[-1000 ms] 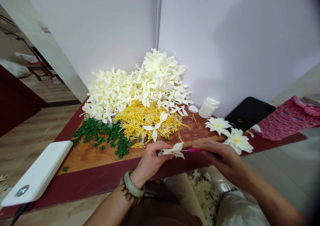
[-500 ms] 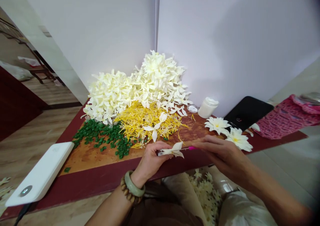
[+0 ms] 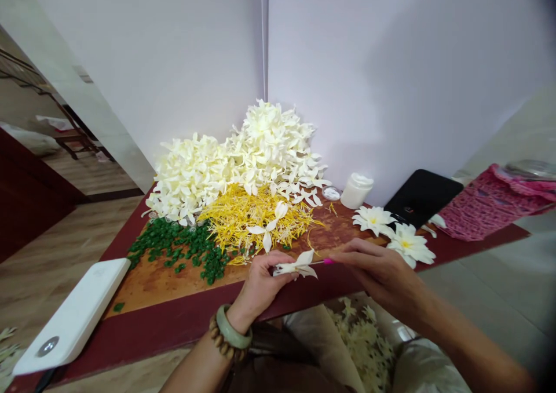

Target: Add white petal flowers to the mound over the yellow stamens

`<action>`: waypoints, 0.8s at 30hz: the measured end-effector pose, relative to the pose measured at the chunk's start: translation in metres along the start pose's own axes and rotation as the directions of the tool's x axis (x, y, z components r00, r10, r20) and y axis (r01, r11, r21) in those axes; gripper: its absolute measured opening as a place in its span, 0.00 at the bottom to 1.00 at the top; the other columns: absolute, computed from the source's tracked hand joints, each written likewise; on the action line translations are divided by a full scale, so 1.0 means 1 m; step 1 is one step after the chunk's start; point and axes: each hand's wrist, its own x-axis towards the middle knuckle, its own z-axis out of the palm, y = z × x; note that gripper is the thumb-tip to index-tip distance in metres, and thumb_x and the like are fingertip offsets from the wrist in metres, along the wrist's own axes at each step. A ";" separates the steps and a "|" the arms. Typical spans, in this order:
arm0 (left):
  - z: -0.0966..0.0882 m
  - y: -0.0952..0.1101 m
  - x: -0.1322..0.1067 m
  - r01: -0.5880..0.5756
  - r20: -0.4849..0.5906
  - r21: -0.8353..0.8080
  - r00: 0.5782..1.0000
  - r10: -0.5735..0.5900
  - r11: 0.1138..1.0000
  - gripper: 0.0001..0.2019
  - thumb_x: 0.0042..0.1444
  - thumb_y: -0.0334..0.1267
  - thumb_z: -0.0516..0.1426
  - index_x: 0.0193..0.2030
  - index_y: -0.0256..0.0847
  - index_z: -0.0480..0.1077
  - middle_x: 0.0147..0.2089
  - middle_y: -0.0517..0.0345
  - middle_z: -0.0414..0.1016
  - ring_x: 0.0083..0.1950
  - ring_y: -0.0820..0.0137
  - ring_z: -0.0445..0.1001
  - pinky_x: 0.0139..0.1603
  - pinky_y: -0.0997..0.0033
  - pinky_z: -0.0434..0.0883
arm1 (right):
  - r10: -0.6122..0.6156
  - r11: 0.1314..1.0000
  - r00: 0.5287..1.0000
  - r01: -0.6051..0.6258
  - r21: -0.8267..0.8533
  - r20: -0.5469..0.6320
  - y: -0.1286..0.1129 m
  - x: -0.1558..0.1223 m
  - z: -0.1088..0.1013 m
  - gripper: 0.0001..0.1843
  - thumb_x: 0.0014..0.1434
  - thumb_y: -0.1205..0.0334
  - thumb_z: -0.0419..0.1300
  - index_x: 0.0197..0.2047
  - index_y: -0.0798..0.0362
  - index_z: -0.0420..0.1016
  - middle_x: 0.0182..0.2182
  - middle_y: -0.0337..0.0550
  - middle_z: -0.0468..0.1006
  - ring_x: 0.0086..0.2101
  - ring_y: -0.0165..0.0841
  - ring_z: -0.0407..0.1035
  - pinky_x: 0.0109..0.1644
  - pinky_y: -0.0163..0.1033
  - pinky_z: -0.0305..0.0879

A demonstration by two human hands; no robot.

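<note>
Your left hand is raised just above the near edge of the tabletop, its wrist turned and its fingers curled closed around the base of a small white flower. A jade bangle and a wooden bead bracelet sit on that wrist. Your right hand reaches in from the right, its grip pressed together on a thin pink-tipped stick, which runs to the flower. Your left fingers hide the flower's base, and your right fingers hide the stick's far end, so you can't see exactly how they join. Behind your hands lie yellow strands, green beads, and a heap of white petals.
</note>
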 end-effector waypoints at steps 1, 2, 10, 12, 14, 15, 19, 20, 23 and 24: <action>0.000 0.000 0.000 0.001 0.001 0.003 1.000 -0.001 1.000 0.05 0.42 0.32 0.61 0.29 0.35 0.74 0.32 0.53 0.74 0.34 0.69 0.70 0.37 0.72 0.66 | 0.003 1.000 1.000 -0.003 0.006 -0.009 0.000 0.000 0.001 0.18 0.57 0.73 0.47 0.45 0.50 0.71 0.38 0.45 0.72 0.37 0.31 0.68 0.39 0.34 0.64; 0.000 0.001 0.001 0.002 0.003 0.007 1.000 -0.002 1.000 0.05 0.42 0.32 0.61 0.29 0.35 0.75 0.32 0.53 0.74 0.34 0.69 0.70 0.37 0.72 0.66 | 0.008 1.000 1.000 -0.008 0.011 -0.019 0.001 0.000 0.003 0.18 0.57 0.74 0.47 0.44 0.50 0.72 0.38 0.45 0.72 0.36 0.31 0.68 0.38 0.34 0.64; 0.000 0.000 0.001 0.011 -0.008 0.005 1.000 -0.011 1.000 0.06 0.42 0.34 0.62 0.29 0.36 0.75 0.31 0.53 0.74 0.34 0.69 0.70 0.37 0.72 0.66 | 0.008 0.997 0.995 -0.001 0.074 -0.097 0.007 -0.001 0.009 0.16 0.58 0.73 0.47 0.42 0.50 0.72 0.36 0.44 0.72 0.36 0.31 0.68 0.37 0.34 0.65; 0.000 -0.001 0.001 0.014 -0.011 0.002 1.000 -0.014 1.000 0.06 0.42 0.35 0.62 0.29 0.36 0.75 0.31 0.53 0.74 0.34 0.70 0.70 0.37 0.73 0.66 | 0.012 0.996 0.993 -0.001 0.086 -0.120 0.008 0.000 0.009 0.16 0.58 0.71 0.47 0.42 0.50 0.72 0.36 0.45 0.72 0.35 0.31 0.68 0.37 0.34 0.65; 0.000 -0.001 0.001 0.020 -0.012 0.004 1.000 -0.020 1.000 0.07 0.41 0.35 0.62 0.29 0.36 0.75 0.31 0.53 0.74 0.34 0.69 0.70 0.37 0.72 0.66 | 0.022 0.996 0.990 -0.010 0.092 -0.137 0.010 0.000 0.010 0.15 0.58 0.70 0.48 0.42 0.50 0.73 0.36 0.45 0.73 0.35 0.31 0.68 0.36 0.34 0.65; -0.001 -0.001 0.001 0.023 -0.012 0.005 1.000 -0.023 1.000 0.07 0.41 0.35 0.62 0.29 0.36 0.75 0.32 0.53 0.74 0.34 0.69 0.70 0.37 0.72 0.66 | 0.025 0.996 0.989 -0.011 0.093 -0.144 0.011 0.000 0.011 0.15 0.59 0.70 0.48 0.41 0.50 0.73 0.36 0.45 0.73 0.35 0.31 0.68 0.36 0.34 0.65; -0.001 -0.002 0.000 0.033 -0.018 0.000 0.999 -0.033 0.999 0.06 0.41 0.34 0.62 0.29 0.36 0.75 0.31 0.53 0.74 0.34 0.70 0.70 0.37 0.73 0.65 | 0.026 0.995 0.983 -0.008 0.099 -0.180 0.016 0.000 0.015 0.14 0.58 0.70 0.49 0.40 0.49 0.73 0.35 0.44 0.73 0.35 0.31 0.69 0.37 0.34 0.65; -0.001 -0.002 0.000 0.031 -0.018 -0.006 0.999 -0.032 0.999 0.06 0.41 0.34 0.62 0.29 0.36 0.75 0.31 0.53 0.74 0.34 0.70 0.70 0.37 0.73 0.65 | 0.029 0.995 0.981 -0.010 0.101 -0.191 0.017 0.000 0.016 0.14 0.58 0.70 0.49 0.40 0.49 0.73 0.35 0.44 0.73 0.35 0.31 0.69 0.37 0.34 0.65; 0.000 -0.002 0.001 0.029 -0.023 -0.023 0.999 -0.030 0.999 0.07 0.41 0.33 0.62 0.30 0.36 0.75 0.31 0.53 0.74 0.33 0.70 0.70 0.37 0.73 0.65 | 0.045 0.994 0.973 -0.020 0.112 -0.228 0.016 0.000 0.016 0.13 0.58 0.70 0.49 0.39 0.50 0.73 0.34 0.44 0.73 0.34 0.31 0.69 0.37 0.34 0.65; 0.000 -0.002 0.001 0.031 -0.027 -0.024 0.999 -0.032 0.999 0.07 0.41 0.34 0.62 0.30 0.36 0.75 0.31 0.53 0.74 0.33 0.70 0.70 0.36 0.73 0.65 | 0.051 0.993 0.970 -0.024 0.116 -0.239 0.015 0.000 0.016 0.13 0.58 0.70 0.49 0.39 0.50 0.74 0.34 0.44 0.73 0.34 0.31 0.69 0.37 0.34 0.65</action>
